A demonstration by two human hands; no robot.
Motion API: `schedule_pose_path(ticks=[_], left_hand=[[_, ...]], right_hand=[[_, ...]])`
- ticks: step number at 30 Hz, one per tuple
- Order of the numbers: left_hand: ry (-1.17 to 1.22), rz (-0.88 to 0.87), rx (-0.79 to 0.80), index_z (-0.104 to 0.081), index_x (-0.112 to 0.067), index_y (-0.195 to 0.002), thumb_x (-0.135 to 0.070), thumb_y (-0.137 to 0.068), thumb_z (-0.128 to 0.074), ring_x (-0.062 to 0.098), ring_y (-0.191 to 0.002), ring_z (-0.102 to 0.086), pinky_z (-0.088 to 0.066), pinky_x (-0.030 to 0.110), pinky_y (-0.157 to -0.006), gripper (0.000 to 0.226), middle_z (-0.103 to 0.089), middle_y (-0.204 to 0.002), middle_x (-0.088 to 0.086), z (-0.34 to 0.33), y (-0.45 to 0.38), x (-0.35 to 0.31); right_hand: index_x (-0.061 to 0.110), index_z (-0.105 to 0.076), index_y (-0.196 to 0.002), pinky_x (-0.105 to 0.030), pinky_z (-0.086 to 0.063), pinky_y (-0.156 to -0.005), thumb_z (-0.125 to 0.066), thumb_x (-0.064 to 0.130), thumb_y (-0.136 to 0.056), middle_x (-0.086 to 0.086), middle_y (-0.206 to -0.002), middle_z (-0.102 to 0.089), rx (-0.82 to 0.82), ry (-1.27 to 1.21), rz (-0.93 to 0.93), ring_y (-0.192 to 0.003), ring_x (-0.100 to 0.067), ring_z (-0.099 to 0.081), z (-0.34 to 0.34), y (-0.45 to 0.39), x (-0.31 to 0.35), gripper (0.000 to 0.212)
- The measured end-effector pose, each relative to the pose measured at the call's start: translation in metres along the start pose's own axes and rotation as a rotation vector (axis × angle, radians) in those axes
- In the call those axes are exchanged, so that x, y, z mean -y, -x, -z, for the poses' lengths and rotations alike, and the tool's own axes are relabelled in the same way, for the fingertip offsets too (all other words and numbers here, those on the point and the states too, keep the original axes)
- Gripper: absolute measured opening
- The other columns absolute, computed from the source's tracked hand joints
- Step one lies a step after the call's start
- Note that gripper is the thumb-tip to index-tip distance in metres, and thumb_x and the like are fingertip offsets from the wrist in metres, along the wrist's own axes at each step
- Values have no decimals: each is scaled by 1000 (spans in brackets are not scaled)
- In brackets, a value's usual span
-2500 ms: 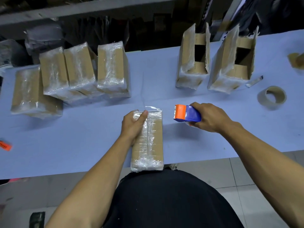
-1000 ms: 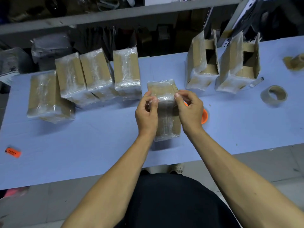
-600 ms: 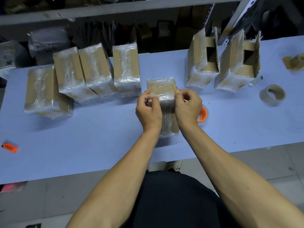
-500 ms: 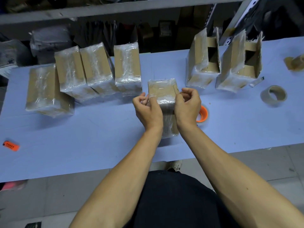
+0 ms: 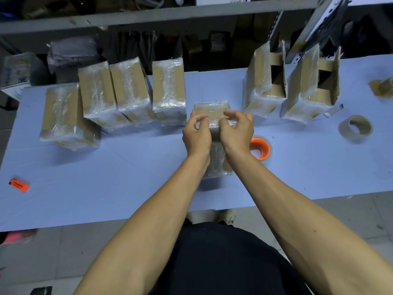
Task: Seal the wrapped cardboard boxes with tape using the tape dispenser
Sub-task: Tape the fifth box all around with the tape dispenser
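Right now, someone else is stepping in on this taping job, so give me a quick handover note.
Left hand and right hand both pinch the upper end of the wrapped box standing at the table's middle.
Tape dispenser lies on the table just right of that box, in neither hand.
Four wrapped boxes sit in a row at left.
Two open boxes at right remain unsealed.

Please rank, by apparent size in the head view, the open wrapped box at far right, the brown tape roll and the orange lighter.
1. Open wrapped box, clearly largest.
2. Brown tape roll.
3. Orange lighter, smallest, though it lies nearer the camera.
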State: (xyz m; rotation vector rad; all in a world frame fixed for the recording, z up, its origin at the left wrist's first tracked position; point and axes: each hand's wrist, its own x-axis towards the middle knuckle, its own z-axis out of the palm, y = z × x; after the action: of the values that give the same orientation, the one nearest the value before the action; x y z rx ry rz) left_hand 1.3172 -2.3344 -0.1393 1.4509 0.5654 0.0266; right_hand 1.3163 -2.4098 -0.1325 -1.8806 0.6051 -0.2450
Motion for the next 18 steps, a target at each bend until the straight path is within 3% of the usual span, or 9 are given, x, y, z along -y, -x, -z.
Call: schedule_pose_path(ticks=[1, 3, 6, 8, 10, 12, 13, 15, 18], left_hand=[[-60, -21, 57, -71, -26, -90, -13, -93, -61, -26, -99, -50, -35, -4, -73, 17, -48, -153, -3, 2, -3, -2], [-185, -97, 248, -70, -28, -102, -23, -97, -64, -16, -132, -40, -35, -1, -87, 10, -34, -162, 0, 15, -10, -2], [-386, -218, 538, -64, -30, -123, -27, -93, -71, 3, -152, -17, -34, 23, -114, 31, -22, -165, -3, 43, -21, 1], [-412, -243, 500, -65, -27, -128, -30, -91, -73, 7, -151, -23, -31, 34, -121, 37, -32, -160, -6, 51, -27, 0], [-418, -249, 397, -67, -24, -128, -33, -90, -74, 9, -147, -32, -33, 33, -119, 40, -42, -156, 0, 51, -29, -5], [-393, -264, 307, -70, -20, -124, -33, -89, -74, 6, -130, -52, -43, 30, -109, 37, -58, -140, -1, 49, -29, -7], [-383, -272, 247, -72, -20, -121, -34, -90, -74, 2, -111, -61, -49, 29, -99, 34, -66, -125, -4, 49, -29, -7], [-381, -232, 99, -73, -24, -116, -42, -91, -71, 9, -84, -62, -54, 32, -84, 31, -70, -102, -2, 56, -28, -4], [-336, -134, 24, -72, -26, -119, -45, -91, -69, 21, -86, -63, -54, 35, -85, 34, -69, -95, 4, 65, -23, 4]], right_hand=[[14, -72, -100, -16, -39, -86, -63, 16, -88, 1, -109, -55, -19, 26, 8, -100, -15, -60, 0, -3, 0, 15], [13, -74, -94, -24, -41, -86, -59, 23, -94, -3, -101, -63, -4, 65, 21, -98, -20, -61, 5, -12, -2, 18], [23, -73, -90, -35, -50, -83, -58, 34, -94, 6, -87, -67, 174, -127, -62, -85, -13, -61, 18, -22, -2, 19], [23, -69, -118, -35, -52, -94, -64, 35, -91, 3, -109, -70, 275, -235, -95, -102, -12, -64, 23, -23, -4, 30], [24, -59, -134, -38, -48, -104, -71, 30, -86, 0, -125, -65, 372, -174, -57, -118, -13, -60, 26, -20, -7, 50], [25, -56, -136, -42, -47, -104, -75, 30, -84, 1, -123, -65, 441, -52, -39, -118, -14, -60, 29, -16, -15, 56], [24, -54, -137, -43, -48, -103, -75, 34, -83, 2, -120, -65, 449, 30, -50, -114, -16, -61, 33, -14, -21, 59], [21, -52, -139, -42, -49, -99, -73, 42, -83, 2, -117, -63, 430, 253, -54, -110, -19, -61, 44, -8, -34, 64], [14, -53, -133, -43, -49, -95, -70, 46, -84, -3, -121, -62, 407, 422, -75, -112, -25, -59, 52, 4, -55, 61]])
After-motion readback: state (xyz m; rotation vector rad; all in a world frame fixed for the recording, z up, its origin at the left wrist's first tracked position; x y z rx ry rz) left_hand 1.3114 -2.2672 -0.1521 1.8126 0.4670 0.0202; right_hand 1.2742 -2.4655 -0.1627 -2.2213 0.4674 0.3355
